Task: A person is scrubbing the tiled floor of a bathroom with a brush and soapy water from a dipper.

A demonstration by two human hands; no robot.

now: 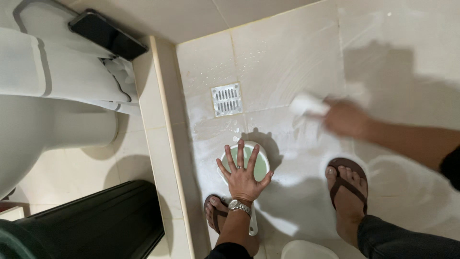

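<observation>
Left hand (pixel 243 178) spread flat, grip wide, over a green dipper (pixel 260 165); blurred right hand (pixel 346 118) seemingly holds a white brush (pixel 306 103) on the wet floor (pixel 287 62).

Silver wristwatch (pixel 239 206), brown flip-flops (pixel 348 178), dark trousers (pixel 407 240)

Wet tiled floor (pixel 287 62) carries a drain grate (pixel 226 99), dipper (pixel 245 165) and bin (pixel 91 220).

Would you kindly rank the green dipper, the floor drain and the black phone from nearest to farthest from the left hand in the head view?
1. Green dipper: directly under the left hand.
2. Floor drain: on the wet tiles above the hand.
3. Black phone: far upper left, on the toilet tank.
</observation>
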